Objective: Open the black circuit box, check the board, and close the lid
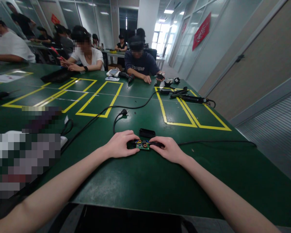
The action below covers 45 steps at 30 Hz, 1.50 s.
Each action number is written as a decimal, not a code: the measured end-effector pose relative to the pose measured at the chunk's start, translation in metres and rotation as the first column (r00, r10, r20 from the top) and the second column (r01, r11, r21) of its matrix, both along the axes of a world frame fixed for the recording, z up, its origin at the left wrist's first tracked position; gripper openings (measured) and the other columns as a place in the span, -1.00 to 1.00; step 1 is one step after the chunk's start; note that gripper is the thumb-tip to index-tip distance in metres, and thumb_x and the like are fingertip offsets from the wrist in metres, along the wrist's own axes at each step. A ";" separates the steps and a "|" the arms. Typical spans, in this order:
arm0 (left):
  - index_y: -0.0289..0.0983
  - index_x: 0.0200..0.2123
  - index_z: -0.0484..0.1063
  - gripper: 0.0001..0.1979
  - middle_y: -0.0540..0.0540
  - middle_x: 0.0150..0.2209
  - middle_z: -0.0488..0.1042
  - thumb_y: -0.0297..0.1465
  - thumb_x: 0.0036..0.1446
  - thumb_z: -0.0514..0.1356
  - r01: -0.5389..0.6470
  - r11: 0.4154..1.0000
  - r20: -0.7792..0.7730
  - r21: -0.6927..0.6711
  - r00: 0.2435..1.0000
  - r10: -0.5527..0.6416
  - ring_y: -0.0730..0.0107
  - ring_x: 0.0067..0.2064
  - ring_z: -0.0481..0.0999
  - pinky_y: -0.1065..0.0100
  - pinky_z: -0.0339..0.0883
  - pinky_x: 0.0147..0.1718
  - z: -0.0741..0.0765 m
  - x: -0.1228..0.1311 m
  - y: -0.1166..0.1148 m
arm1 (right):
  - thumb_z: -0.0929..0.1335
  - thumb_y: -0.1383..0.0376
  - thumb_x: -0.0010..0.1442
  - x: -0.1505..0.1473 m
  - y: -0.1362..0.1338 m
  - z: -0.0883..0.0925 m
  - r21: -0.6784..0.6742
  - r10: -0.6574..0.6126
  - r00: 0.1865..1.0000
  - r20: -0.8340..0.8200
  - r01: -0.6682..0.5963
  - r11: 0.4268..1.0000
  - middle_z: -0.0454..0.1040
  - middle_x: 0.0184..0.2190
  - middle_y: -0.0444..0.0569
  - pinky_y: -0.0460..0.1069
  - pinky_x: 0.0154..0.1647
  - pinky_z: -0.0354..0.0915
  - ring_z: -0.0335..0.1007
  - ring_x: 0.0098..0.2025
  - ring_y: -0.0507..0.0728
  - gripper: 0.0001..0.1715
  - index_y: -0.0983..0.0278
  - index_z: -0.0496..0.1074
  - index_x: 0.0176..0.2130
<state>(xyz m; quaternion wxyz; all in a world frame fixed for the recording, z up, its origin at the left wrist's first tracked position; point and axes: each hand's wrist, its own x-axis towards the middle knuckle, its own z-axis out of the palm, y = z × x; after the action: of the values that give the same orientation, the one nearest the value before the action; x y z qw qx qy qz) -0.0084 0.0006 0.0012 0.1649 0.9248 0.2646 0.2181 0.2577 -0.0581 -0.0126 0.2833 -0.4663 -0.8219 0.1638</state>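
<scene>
A small green circuit board point(143, 145) with copper-coloured coils and other parts lies between my hands, just above or on the green table. My left hand point(122, 144) grips its left end, thumb at the near side and fingers at the far side. At the right end, my right hand point(168, 149) pinches the black cable point(157, 144) where it meets the board. Just behind the board sits an open black plastic case half point(147, 133), its hollow side up. A black power plug point(123, 112) on a short cord lies beyond my left hand.
A long black cable point(135, 106) crosses the green table point(126, 187), which bears yellow tape outlines point(92, 115). Black tools point(191, 98) lie at the far right. Across the table, a person in a dark shirt point(140, 63) handles small parts near a drill point(130, 78). Blurred-out items stand at left.
</scene>
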 end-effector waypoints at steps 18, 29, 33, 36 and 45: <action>-0.29 -0.40 0.51 -0.72 -0.06 -0.34 0.51 -0.29 0.35 0.18 0.111 0.976 0.141 -0.188 0.986 -0.085 0.41 -0.33 0.49 0.40 0.35 -0.30 0.001 -0.003 0.011 | 0.33 0.21 0.43 -0.001 0.005 -0.001 0.140 0.070 0.995 -0.075 -0.059 0.988 0.59 -0.26 0.02 0.05 -0.14 0.46 0.55 -0.20 0.16 -0.73 0.20 0.59 -0.25; -0.25 -0.38 0.47 -0.73 -0.05 -0.34 0.48 -0.33 0.39 0.12 0.057 0.997 -0.034 0.058 0.998 -0.055 0.38 -0.30 0.48 0.41 0.33 -0.30 0.002 0.001 0.004 | 0.32 0.19 0.40 -0.008 0.010 -0.009 0.266 -0.282 0.959 -0.031 0.280 0.922 0.54 0.03 0.16 0.20 0.02 0.41 0.47 0.02 0.30 -0.65 0.22 0.55 0.08; -0.25 -0.36 0.51 -0.78 -0.07 -0.26 0.48 -0.35 0.36 0.18 0.026 0.999 0.029 0.033 0.999 -0.027 0.36 -0.24 0.51 0.38 0.41 -0.22 -0.002 0.003 0.001 | 0.33 0.22 0.39 -0.009 0.017 -0.018 0.181 -0.228 0.972 0.057 0.215 0.960 0.48 0.21 0.13 0.31 0.15 0.35 0.37 0.20 0.34 -0.55 0.14 0.48 0.22; -0.23 -0.25 0.56 -0.92 -0.13 -0.07 0.46 -0.36 0.26 0.28 -0.050 0.998 0.149 0.023 0.988 0.046 0.25 -0.06 0.55 0.25 0.48 -0.05 -0.004 0.003 0.000 | 0.32 0.29 0.40 -0.008 0.019 -0.018 0.123 -0.135 0.991 -0.008 0.135 0.983 0.58 0.07 0.08 0.28 0.14 0.38 0.45 0.12 0.28 -0.65 0.13 0.56 0.10; -0.18 0.28 0.37 -0.47 -0.14 0.02 0.60 -0.37 0.26 0.29 -0.013 0.988 0.159 -0.157 0.986 0.038 0.20 0.00 0.59 0.15 0.48 0.05 -0.010 0.003 0.004 | 0.36 0.39 0.32 -0.007 0.011 -0.006 0.122 -0.002 0.966 -0.260 0.035 0.992 0.58 0.03 0.05 0.15 -0.01 0.52 0.49 0.09 0.22 -0.63 0.12 0.56 0.07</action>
<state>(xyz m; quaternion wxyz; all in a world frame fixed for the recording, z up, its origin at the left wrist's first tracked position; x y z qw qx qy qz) -0.0052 0.0050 -0.0089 0.2545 0.8849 0.2782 0.2733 0.2512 -0.0474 -0.0184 0.4188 -0.4296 -0.7821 0.1688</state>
